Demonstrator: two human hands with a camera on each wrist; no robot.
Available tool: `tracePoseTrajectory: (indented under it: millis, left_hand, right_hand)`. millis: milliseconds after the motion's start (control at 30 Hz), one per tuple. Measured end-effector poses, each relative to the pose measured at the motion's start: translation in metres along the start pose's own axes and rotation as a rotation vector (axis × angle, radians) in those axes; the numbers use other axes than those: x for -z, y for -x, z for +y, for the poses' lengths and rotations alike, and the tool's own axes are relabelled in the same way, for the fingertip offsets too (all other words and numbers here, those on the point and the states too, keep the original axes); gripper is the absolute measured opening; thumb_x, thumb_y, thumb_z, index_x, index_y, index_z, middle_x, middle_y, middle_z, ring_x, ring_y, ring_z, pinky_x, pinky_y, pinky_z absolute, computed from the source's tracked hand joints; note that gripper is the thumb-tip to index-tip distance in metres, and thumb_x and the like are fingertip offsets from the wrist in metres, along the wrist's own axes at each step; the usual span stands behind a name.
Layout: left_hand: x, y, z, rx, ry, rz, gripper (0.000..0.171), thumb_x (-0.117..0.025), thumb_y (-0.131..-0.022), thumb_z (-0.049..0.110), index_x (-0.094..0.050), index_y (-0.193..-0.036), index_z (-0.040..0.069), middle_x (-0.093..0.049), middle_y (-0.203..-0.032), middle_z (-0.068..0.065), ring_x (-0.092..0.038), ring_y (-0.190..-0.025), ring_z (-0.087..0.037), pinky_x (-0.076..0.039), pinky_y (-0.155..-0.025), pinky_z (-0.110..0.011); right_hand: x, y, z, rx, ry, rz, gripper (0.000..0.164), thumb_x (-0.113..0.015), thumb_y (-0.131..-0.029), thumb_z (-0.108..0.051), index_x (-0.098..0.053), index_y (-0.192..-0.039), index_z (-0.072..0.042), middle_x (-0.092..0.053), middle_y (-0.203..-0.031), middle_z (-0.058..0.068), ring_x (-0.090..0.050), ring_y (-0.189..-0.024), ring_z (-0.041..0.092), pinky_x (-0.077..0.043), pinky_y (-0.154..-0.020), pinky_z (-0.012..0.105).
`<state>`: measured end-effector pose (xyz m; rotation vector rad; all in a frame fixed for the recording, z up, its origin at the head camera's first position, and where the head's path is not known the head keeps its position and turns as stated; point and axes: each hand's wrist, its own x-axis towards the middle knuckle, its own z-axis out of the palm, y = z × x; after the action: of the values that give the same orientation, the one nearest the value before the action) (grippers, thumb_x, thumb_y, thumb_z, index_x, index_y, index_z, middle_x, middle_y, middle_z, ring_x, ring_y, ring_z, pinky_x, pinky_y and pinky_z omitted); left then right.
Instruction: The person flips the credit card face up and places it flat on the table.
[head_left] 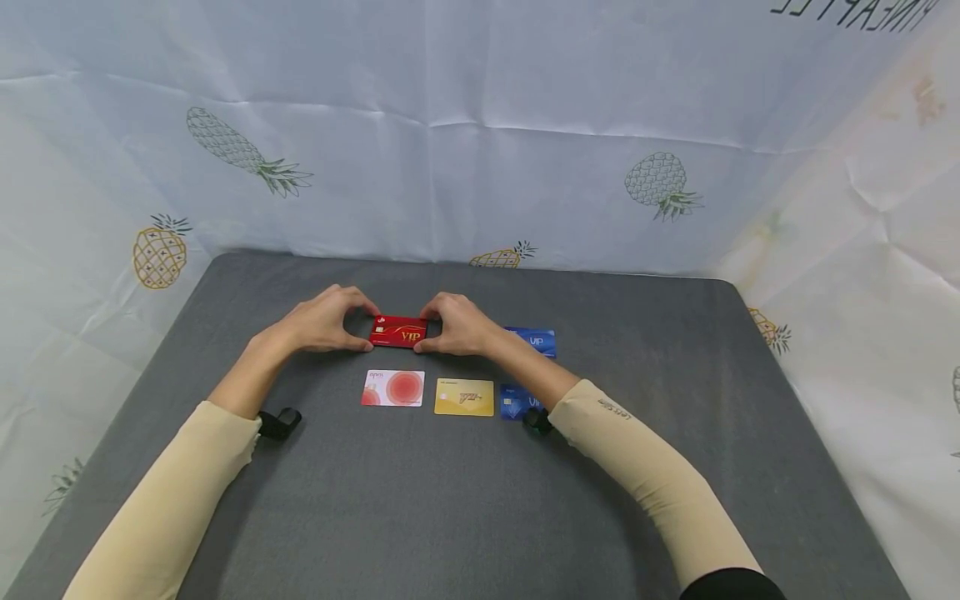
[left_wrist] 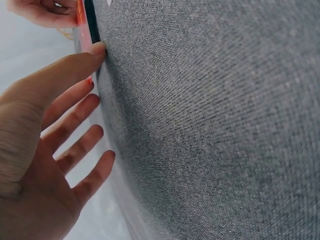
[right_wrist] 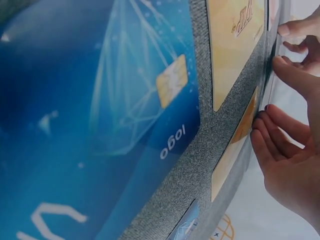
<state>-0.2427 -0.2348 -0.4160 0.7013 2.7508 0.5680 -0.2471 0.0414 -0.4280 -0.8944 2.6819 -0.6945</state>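
A red card (head_left: 397,331) marked VIP is between both hands near the back of the grey table. My left hand (head_left: 322,321) pinches its left side, thumb at the near corner and index finger at the far one. The left wrist view shows that thumb (left_wrist: 97,49) against the card's edge, with the other fingers spread behind. On the card's right side, my right hand (head_left: 461,325) grips it with thumb and index finger. Whether the card lies flat or is slightly raised, I cannot tell. Beyond the right hand's fingers, a second gold card (right_wrist: 235,145) shows in the right wrist view.
Nearer me lie a pink-and-white card (head_left: 393,388), a gold card (head_left: 464,397) and a blue card (head_left: 516,398), partly under the right forearm. Another blue card (head_left: 538,340) is behind that forearm. Pineapple-print cloth (head_left: 450,192) hangs around the grey table (head_left: 420,500).
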Motion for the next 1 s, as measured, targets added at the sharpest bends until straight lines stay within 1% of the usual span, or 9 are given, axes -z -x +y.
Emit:
tracePoseTrajectory:
  millis: [333, 500, 600, 700, 800, 1000]
  left_hand:
    - [0.001, 0.002, 0.000, -0.013, 0.032, 0.002, 0.051, -0.090, -0.087, 0.028, -0.075, -0.132, 0.008, -0.068, -0.138, -0.019, -0.057, -0.116, -0.034, -0.049, -0.094, -0.054]
    - [0.002, 0.002, 0.000, -0.023, 0.036, 0.004, 0.053, -0.091, -0.087, 0.029, -0.075, -0.132, 0.007, -0.068, -0.138, -0.019, -0.057, -0.116, -0.034, -0.049, -0.093, -0.054]
    - [0.002, 0.003, 0.001, -0.022, 0.034, -0.003, 0.054, -0.091, -0.087, 0.029, -0.074, -0.133, 0.007, -0.068, -0.138, -0.019, -0.057, -0.116, -0.033, -0.050, -0.093, -0.055]
    - [0.002, 0.004, 0.001, -0.020, 0.030, -0.006, 0.055, -0.090, -0.087, 0.029, -0.074, -0.134, 0.007, -0.068, -0.138, -0.019, -0.057, -0.116, -0.033, -0.050, -0.092, -0.054]
    - [0.001, 0.004, 0.001, -0.016, 0.026, -0.001, 0.056, -0.090, -0.087, 0.029, -0.073, -0.135, 0.007, -0.068, -0.138, -0.019, -0.057, -0.116, -0.033, -0.051, -0.093, -0.055]
    - [0.002, 0.008, 0.001, 0.010, 0.032, 0.023, 0.053, -0.085, -0.090, 0.031, -0.072, -0.137, 0.009, -0.067, -0.141, -0.018, -0.058, -0.122, -0.034, -0.052, -0.099, -0.062]
  right_hand:
    - [0.000, -0.002, -0.002, 0.011, 0.044, -0.021, 0.056, -0.085, -0.094, -0.036, -0.072, -0.136, -0.001, -0.071, -0.135, 0.014, -0.067, -0.127, 0.027, -0.053, -0.114, 0.044]
    - [0.000, -0.002, -0.001, 0.017, 0.051, -0.024, 0.055, -0.084, -0.094, -0.036, -0.072, -0.136, -0.002, -0.071, -0.136, 0.014, -0.066, -0.128, 0.027, -0.052, -0.115, 0.044]
    - [0.001, -0.001, 0.000, 0.017, 0.042, -0.012, 0.054, -0.085, -0.094, -0.036, -0.073, -0.134, -0.003, -0.072, -0.134, 0.014, -0.066, -0.126, 0.027, -0.053, -0.114, 0.044]
    - [0.004, 0.002, 0.002, 0.011, 0.021, 0.020, 0.052, -0.085, -0.093, -0.036, -0.074, -0.132, -0.003, -0.073, -0.132, 0.013, -0.067, -0.123, 0.026, -0.054, -0.112, 0.042]
    - [0.010, 0.008, 0.005, 0.011, -0.019, 0.063, 0.051, -0.085, -0.092, -0.034, -0.074, -0.132, -0.003, -0.073, -0.132, 0.013, -0.068, -0.124, 0.027, -0.055, -0.111, 0.042]
    - [0.028, 0.029, 0.014, 0.063, -0.092, 0.161, 0.049, -0.085, -0.095, -0.026, -0.072, -0.133, 0.002, -0.072, -0.132, 0.019, -0.070, -0.127, 0.035, -0.056, -0.111, 0.047]
